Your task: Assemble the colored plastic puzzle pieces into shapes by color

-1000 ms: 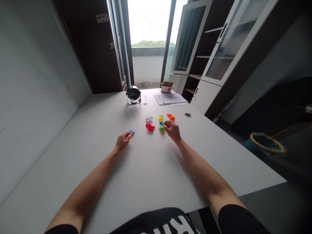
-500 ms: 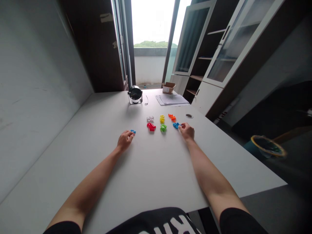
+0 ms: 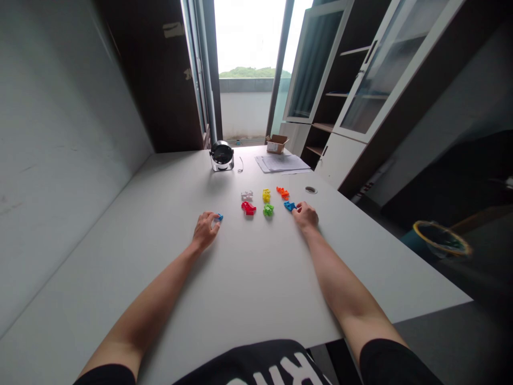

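My left hand (image 3: pixel 206 231) rests on the white table with thumb and forefinger parted around a small blue plastic piece (image 3: pixel 220 217), which lies at the fingertips. Over on the right, my right hand (image 3: pixel 306 215) has its fingers drawn together at the near edge of a small blue plastic pile (image 3: pixel 289 206). Its fingertips partly cover the blue piece they pinch. Between the hands are small heaps of plastic pieces: red (image 3: pixel 248 208), green (image 3: pixel 268 210), white (image 3: pixel 247 195), yellow (image 3: pixel 266 195) and orange (image 3: pixel 282 192). Their exact shapes are too small to make out.
Farther back on the table (image 3: pixel 256 278) stand a round black device on a metal bracket (image 3: pixel 222 155), papers (image 3: pixel 284 163) and an open cardboard box (image 3: pixel 277 144). A cable hole (image 3: pixel 311 190) lies right of the heaps. A bin (image 3: pixel 441 239) stands beyond the right edge.
My left thumb and forefinger have spread a little around the blue piece. My right fingertips have shifted slightly left, closer against the blue pile. The other heaps have stayed put.
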{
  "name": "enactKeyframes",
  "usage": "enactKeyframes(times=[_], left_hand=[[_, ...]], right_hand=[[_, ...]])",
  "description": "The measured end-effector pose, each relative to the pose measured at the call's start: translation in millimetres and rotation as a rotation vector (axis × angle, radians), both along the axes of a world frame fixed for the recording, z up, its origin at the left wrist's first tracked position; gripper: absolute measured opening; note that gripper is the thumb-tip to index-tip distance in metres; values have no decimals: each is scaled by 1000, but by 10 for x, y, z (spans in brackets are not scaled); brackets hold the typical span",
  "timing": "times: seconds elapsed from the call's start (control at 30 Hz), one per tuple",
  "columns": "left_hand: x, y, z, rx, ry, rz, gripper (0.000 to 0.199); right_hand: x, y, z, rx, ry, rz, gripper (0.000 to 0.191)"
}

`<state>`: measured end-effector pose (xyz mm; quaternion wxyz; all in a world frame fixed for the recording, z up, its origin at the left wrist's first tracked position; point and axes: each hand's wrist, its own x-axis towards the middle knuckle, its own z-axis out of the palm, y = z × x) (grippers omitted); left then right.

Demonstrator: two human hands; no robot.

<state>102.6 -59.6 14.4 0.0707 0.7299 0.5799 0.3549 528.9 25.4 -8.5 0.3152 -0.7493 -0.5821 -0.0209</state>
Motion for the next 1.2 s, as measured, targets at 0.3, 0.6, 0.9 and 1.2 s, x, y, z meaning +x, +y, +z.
enactKeyframes(times=[0.3, 0.6, 0.9, 1.2], left_hand=[[-6, 12, -24, -18, 47, -69, 35], [-8, 5, -12, 10, 69, -49, 34], [-37, 20, -43, -33, 125, -55, 28], [145, -92, 50, -76, 182, -132, 20]], right_hand=[[-10, -34, 61, 33, 71, -24, 16], [-510, -253, 338, 208, 47, 329, 19], [-1567, -809, 384, 196, 164, 971, 15], [-1747, -818, 139, -12, 145, 1110, 22]])
